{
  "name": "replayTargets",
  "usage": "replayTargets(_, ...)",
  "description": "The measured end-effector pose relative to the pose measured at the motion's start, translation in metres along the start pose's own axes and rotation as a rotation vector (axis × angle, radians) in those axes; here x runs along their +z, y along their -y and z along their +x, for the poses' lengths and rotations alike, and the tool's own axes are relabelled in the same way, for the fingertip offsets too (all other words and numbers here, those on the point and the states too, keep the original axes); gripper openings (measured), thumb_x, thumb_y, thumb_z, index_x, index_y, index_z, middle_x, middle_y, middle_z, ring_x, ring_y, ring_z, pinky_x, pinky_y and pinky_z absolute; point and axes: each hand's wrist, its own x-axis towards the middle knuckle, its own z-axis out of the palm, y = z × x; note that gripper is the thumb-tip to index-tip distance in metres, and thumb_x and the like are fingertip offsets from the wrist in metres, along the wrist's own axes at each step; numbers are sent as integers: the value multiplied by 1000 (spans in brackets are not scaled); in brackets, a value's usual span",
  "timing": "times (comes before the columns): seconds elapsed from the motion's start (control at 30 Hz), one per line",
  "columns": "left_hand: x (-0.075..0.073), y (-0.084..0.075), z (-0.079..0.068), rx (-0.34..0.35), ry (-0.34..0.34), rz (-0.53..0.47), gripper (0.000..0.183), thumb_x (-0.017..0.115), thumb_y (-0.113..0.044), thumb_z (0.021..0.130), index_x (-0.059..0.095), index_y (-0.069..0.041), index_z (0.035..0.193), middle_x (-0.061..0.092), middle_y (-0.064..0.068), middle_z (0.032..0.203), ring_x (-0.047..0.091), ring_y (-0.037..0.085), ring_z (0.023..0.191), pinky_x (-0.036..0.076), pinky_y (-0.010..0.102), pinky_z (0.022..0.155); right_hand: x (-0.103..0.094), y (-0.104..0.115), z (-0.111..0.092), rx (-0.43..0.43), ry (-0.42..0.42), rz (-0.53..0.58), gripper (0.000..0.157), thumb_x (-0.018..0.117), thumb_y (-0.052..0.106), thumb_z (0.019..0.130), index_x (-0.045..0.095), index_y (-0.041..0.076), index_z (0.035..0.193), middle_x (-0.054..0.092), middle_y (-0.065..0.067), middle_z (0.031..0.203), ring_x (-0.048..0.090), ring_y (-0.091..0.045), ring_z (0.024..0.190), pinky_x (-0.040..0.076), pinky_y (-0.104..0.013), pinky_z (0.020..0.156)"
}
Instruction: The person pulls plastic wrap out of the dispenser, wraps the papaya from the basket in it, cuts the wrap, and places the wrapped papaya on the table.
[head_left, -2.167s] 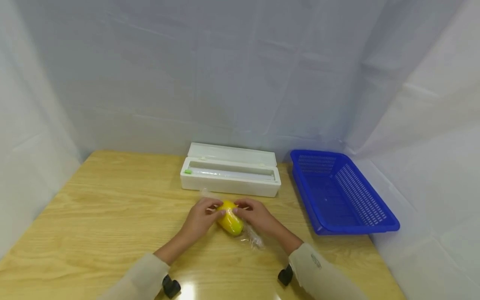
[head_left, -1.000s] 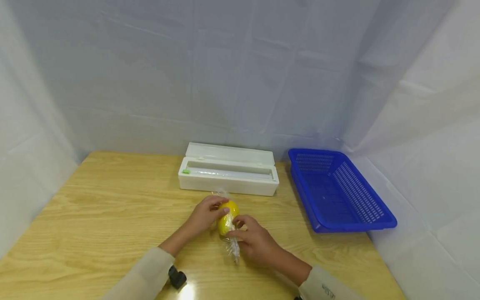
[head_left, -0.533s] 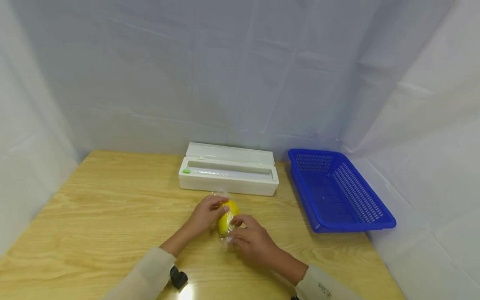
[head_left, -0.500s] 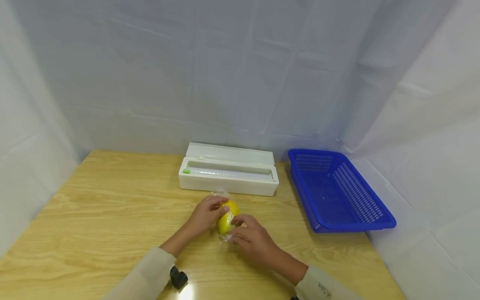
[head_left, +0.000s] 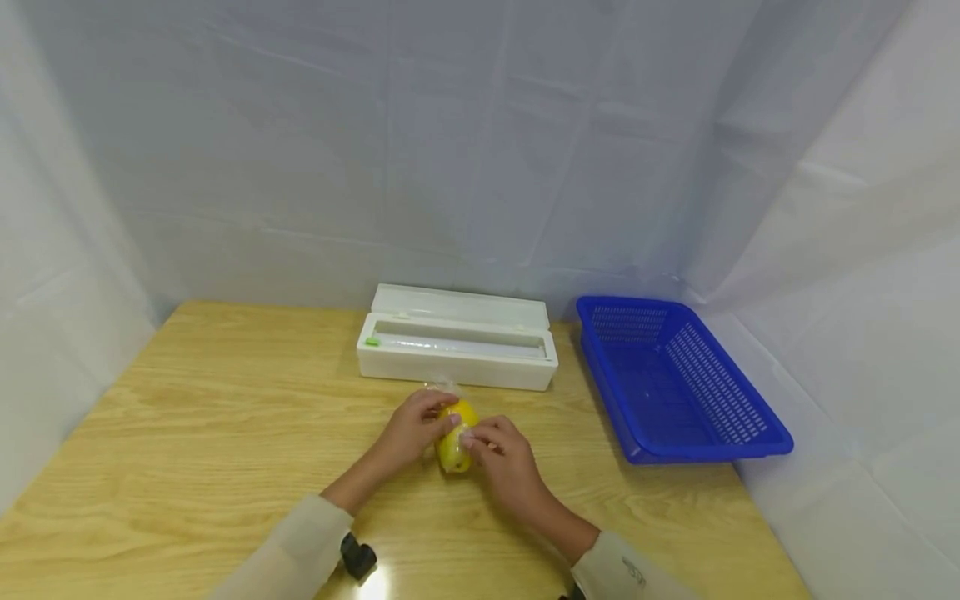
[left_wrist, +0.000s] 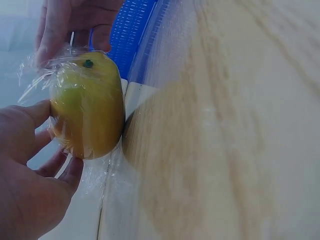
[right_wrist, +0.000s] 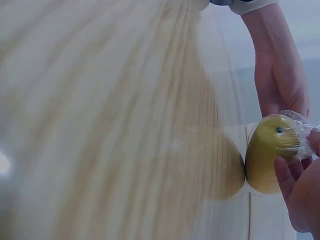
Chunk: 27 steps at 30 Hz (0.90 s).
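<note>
A yellow mango [head_left: 452, 457] with a greenish patch and a small dark stem spot lies on the wooden table, wrapped in clear cling film [right_wrist: 294, 142]. My left hand [head_left: 408, 432] holds the mango's far left side, thumb on top and fingertips round its end, as the left wrist view shows. From the right, my right hand [head_left: 512, 467] pinches a gathered end of the film over the top of the mango [left_wrist: 87, 115]. More loose film sticks out at the far end, beyond the left fingers [left_wrist: 70, 172].
Behind the hands stands a white cling film box [head_left: 457, 372], its lid [head_left: 461, 307] raised, with a roll [head_left: 457, 346] inside and a green slider [head_left: 372, 342] at its left. To the right is a blue perforated basket [head_left: 637, 450]. White sheeting surrounds the wooden table [head_left: 225, 400].
The right hand has brought the film's near tail up from the table and over the mango's top. The mango has turned slightly. The left hand stays at its far left side.
</note>
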Motion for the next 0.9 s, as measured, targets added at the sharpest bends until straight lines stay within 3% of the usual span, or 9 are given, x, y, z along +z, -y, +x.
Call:
replayTargets(0.37, 0, 1, -1, 20, 18, -27, 31, 68, -12, 97, 66, -3, 127, 58, 14, 134, 56, 30, 126, 48, 47, 108, 8, -2, 10, 219, -40, 55, 25, 69, 35, 97, 66, 14, 111, 64, -1, 100, 57, -16, 91, 51, -23, 72)
replayTargets(0.67, 0, 2, 0, 47, 22, -14, 31, 65, -10, 98, 65, -2, 128, 57, 15, 135, 55, 31, 127, 48, 47, 107, 3, -2, 16, 156, -25, 18, 23, 69, 33, 97, 73, 13, 107, 70, -2, 95, 60, -13, 86, 52, -21, 67)
replayTargets(0.9, 1, 4, 1, 64, 8, -17, 30, 66, -7, 97, 66, 0, 126, 59, 17, 132, 55, 33, 126, 49, 49, 106, 4, -4, 19, 186, -42, 60, 23, 69, 32, 97, 74, 11, 104, 70, -4, 93, 61, -13, 84, 54, -21, 67)
